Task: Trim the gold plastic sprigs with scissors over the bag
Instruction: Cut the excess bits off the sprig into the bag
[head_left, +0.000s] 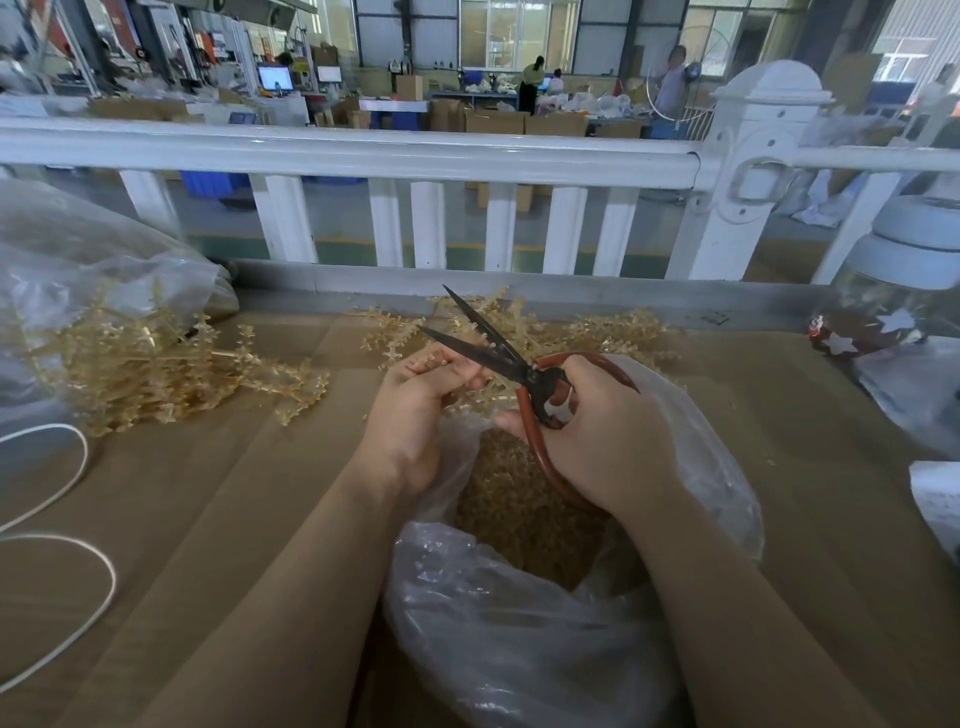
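Sprig in hand: a gold plastic sprig (439, 358) is being pinched at the left fingertips, just beside the lower blade and directly above the bag mouth; most of it is hiding behind the fingers.
Left hand (415, 410): fingers are curling closed around the sprig, thumb side facing up, forearm coming in from the lower left.
Scissors (488, 343): dark blades are standing apart in a narrow V, tips pointing up and away toward the railing; red-brown loop handles are running down through the right palm.
Right hand (597, 431): fingers are wrapping around the handles, gripping the scissors, with the long lower loop curving down past the wrist.
Bag (519, 634): a clear plastic bag is sitting open on the table under both hands, its rim crumpling around the wrists.
Bag contents: small gold trimmings (524, 514) are filling the inside in a heap.
Far pile: loose gold sprigs (576, 332) are lying behind the hands, along the table's back edge.
Left pile: a bigger tangle of sprigs (150, 374) is spilling out of a second clear bag (78, 260) at the left.
Table (208, 493): brown cardboard sheeting is covering the surface.
Cord (57, 525): white cord is looping across the left edge of the table.
Railing (363, 156): a white fence is running along behind the table.
Right edge: a jar with a pale lid (904, 270) is standing near the corner; contents unclear.
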